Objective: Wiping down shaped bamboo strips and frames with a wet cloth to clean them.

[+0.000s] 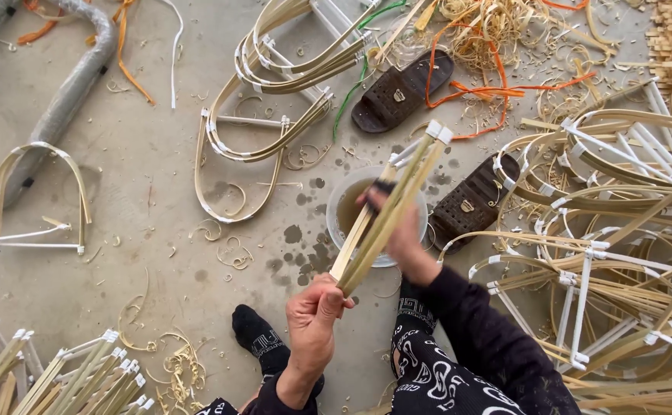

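Bamboo strip bundle [388, 211], tips up-right

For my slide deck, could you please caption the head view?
Left hand and right hand hold a bundle of bamboo strips above a water bowl.

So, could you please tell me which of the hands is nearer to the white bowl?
Right. The right hand is over the white bowl, on the bamboo strips; the left hand grips their lower end, below the bowl.

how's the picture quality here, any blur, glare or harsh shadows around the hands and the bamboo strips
Head view: soft, even light, no glare, only faint shadows on the concrete floor. The left hand and the bundle of bamboo strips are fairly sharp; the right hand, over the white bowl, is slightly smeared. Wide-lens bending shows toward the edges.
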